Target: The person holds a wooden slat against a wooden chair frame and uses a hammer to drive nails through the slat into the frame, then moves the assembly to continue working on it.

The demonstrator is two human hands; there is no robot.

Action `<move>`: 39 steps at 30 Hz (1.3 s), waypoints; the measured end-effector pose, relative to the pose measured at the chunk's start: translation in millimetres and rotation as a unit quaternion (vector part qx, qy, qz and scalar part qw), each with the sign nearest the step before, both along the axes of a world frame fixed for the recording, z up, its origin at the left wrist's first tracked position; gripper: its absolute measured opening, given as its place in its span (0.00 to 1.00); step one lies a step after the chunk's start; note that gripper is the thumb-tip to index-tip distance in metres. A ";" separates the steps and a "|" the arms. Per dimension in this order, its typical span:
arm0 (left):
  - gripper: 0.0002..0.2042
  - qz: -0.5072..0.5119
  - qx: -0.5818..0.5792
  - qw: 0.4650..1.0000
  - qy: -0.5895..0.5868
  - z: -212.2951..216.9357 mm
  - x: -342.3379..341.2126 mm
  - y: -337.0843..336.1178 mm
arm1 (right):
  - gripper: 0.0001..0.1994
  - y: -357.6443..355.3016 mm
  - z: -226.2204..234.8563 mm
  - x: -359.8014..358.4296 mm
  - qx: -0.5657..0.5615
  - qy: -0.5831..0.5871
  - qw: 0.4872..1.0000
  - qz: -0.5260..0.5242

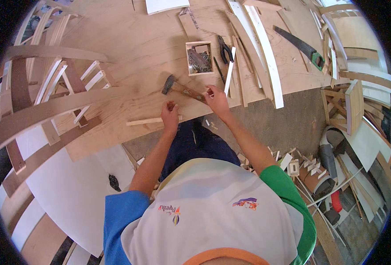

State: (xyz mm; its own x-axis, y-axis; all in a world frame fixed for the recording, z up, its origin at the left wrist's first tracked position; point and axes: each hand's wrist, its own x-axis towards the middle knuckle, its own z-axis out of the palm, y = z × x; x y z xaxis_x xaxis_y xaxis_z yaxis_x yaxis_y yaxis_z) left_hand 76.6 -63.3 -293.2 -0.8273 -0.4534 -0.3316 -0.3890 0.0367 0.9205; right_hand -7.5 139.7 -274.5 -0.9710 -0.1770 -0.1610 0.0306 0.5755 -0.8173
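Observation:
A hammer (187, 91) with a dark head and a brown wooden handle lies slanted on the plywood worktop (129, 57), its head toward the far left. My right hand (218, 100) is at the end of the handle, its fingers curled and pinched together. Whether they grip the handle or something small cannot be made out. My left hand (170, 115) is closed just left of it, thumb and fingertips together; anything between them is too small to see. A thin wooden strip (144, 121) lies by the table's near edge, passing behind my left hand.
Beyond my hands stand a small wooden box (188, 62) of metal bits, black-handled pliers (224, 49) and a dark pencil-like stick (219, 70). Long wood strips (266, 57) and a green-handled handsaw (297, 43) lie right. Wooden frames (40, 108) crowd the left; offcuts litter the floor.

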 end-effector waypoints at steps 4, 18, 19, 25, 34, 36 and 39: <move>0.09 -0.044 0.089 0.995 -0.023 19.3 -33.8 3.6 | 0.18 7.4 11.0 -23.9 0.014 0.021 1.000 -0.013; 0.07 -0.184 0.118 0.975 -0.050 19.4 -137.5 -8.0 | 0.30 -35.1 16.9 -85.6 0.252 -0.068 0.965 0.003; 0.07 -0.187 0.127 0.973 -0.045 21.5 -144.0 -7.1 | 0.29 -34.8 15.8 -83.9 0.233 -0.067 0.970 0.012; 0.07 -0.216 0.122 0.968 -0.036 17.3 -171.3 -5.1 | 0.20 -28.3 30.6 -93.3 0.130 -0.101 0.986 -0.007; 0.05 -0.204 0.077 0.975 -0.043 9.1 -188.7 -7.8 | 0.15 -15.0 39.3 -138.7 0.192 -0.053 0.980 -0.007; 0.05 -0.196 0.079 0.977 -0.026 7.8 -194.8 -6.8 | 0.14 -14.3 30.9 -150.9 0.216 -0.021 0.976 0.024; 0.03 -0.215 0.071 0.973 -0.045 15.7 -191.9 -8.6 | 0.13 -23.1 33.2 -150.9 0.256 -0.047 0.965 0.035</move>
State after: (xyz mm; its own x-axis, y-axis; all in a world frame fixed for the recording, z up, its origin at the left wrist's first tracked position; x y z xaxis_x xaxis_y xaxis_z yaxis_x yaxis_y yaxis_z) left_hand -115.3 -71.9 -277.5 -0.8950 -0.0166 -0.4457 -0.4453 0.0876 0.8911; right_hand -158.4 116.6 -241.3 -0.9366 -0.1148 -0.3310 0.0376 0.9065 -0.4206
